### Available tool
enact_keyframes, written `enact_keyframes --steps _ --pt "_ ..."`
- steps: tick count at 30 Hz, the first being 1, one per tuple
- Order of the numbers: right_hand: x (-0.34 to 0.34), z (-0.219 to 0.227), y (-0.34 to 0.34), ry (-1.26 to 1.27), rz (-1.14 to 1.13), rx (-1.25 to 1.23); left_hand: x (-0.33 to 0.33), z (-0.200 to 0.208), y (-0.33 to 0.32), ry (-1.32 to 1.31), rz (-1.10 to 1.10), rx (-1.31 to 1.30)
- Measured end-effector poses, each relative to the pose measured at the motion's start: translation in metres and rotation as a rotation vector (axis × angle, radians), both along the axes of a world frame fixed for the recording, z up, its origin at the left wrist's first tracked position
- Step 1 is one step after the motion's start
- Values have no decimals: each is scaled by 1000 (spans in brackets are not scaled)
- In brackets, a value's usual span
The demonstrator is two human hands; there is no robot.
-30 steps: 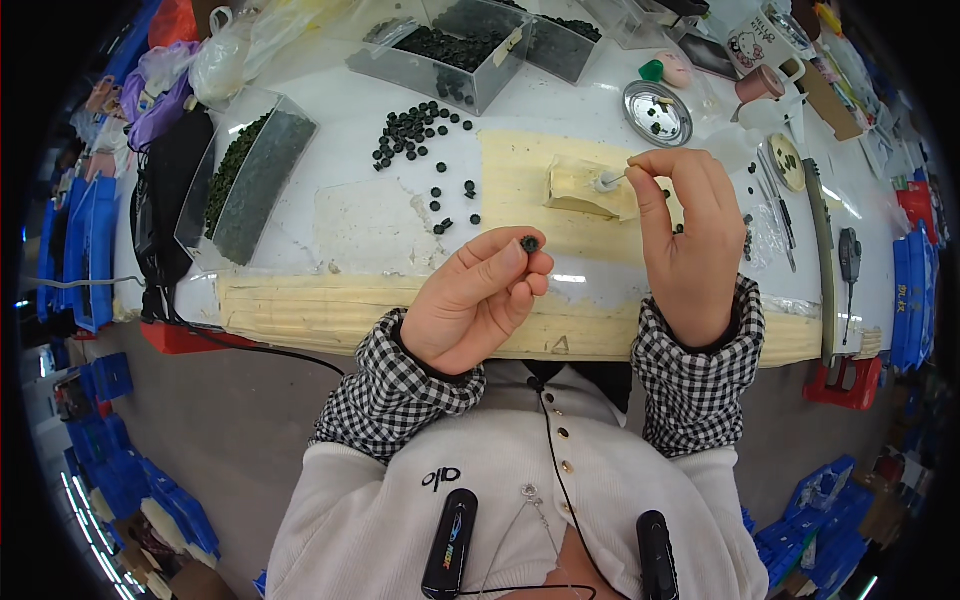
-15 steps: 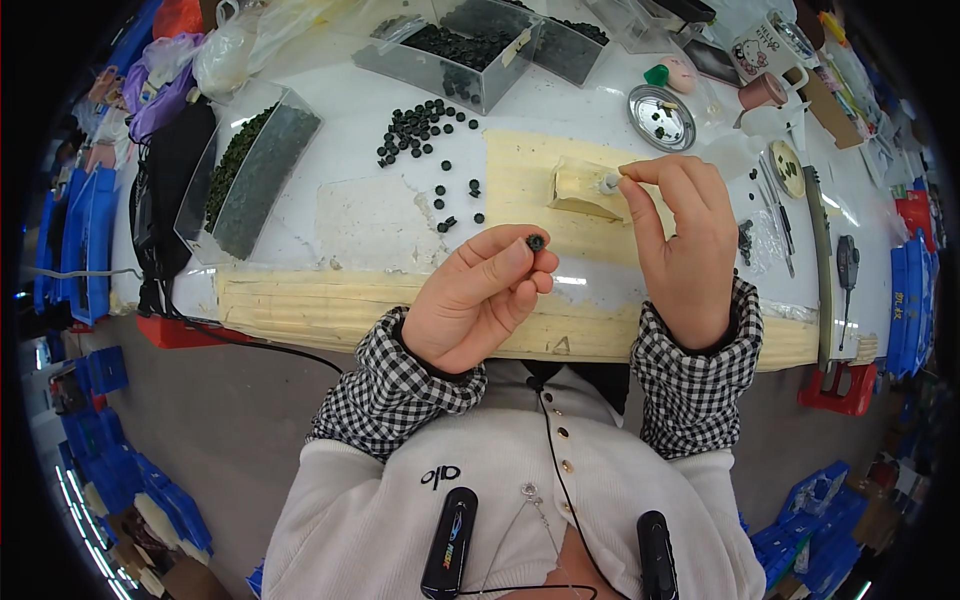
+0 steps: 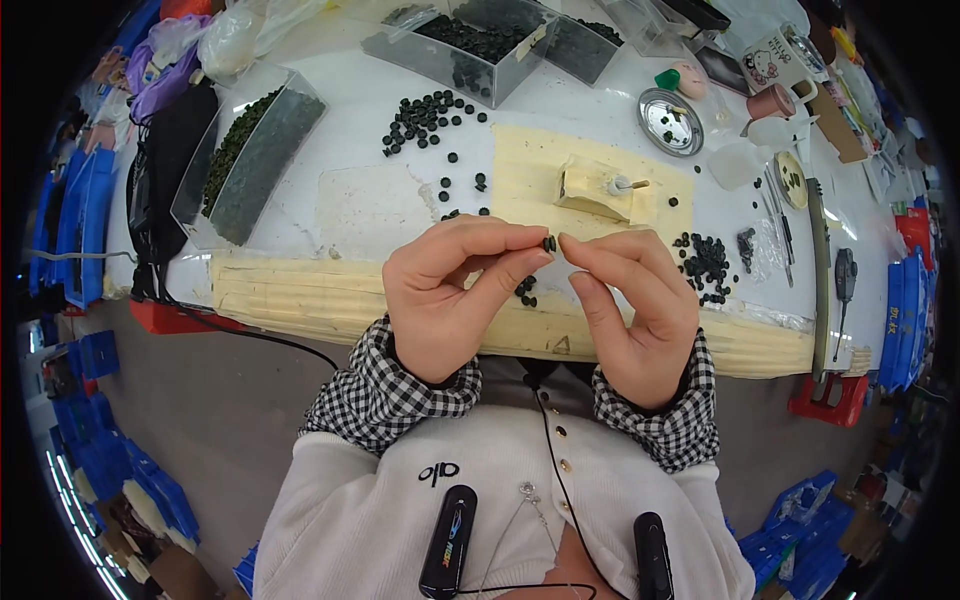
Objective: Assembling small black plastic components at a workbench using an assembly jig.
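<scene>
black disc [image 3: 549,244], small and button-like, pinched between thumb and forefinger of left hand [image 3: 440,295], over the near part of the white tabletop [image 3: 350,120]. right hand [image 3: 640,315] loosely open, thumb apart from forefinger, whose tip is just beside the disc; contact unclear. step in hand: apparently two-handed fingertip work on the piece. next move seems to call for a light, exact touch. disc shows nearly edge-on, dark; finer detail too small to read.
</scene>
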State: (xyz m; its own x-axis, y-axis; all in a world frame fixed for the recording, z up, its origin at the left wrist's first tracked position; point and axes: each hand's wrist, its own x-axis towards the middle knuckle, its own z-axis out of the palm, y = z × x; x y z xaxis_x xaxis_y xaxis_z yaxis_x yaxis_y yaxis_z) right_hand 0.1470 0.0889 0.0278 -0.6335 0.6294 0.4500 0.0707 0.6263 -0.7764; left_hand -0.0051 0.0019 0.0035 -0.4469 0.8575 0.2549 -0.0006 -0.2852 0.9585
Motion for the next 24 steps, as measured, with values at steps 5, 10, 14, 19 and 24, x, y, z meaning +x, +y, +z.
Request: enact_keyframes --steps 5,10,14,19,24 --pt "0 -3 -1 14 22 11 -1 0 0 44 -15 -3" --pt "0 -2 -2 3 26 2 -1 0 0 31 -15 -6" --pt "1 -2 -3 -10 25 -1 0 0 0 32 -4 -9" --pt "0 -2 -4 -8 26 7 -1 -2 1 78 8 -6" --pt "1 -4 -4 1 26 14 -1 0 2 84 14 -10"
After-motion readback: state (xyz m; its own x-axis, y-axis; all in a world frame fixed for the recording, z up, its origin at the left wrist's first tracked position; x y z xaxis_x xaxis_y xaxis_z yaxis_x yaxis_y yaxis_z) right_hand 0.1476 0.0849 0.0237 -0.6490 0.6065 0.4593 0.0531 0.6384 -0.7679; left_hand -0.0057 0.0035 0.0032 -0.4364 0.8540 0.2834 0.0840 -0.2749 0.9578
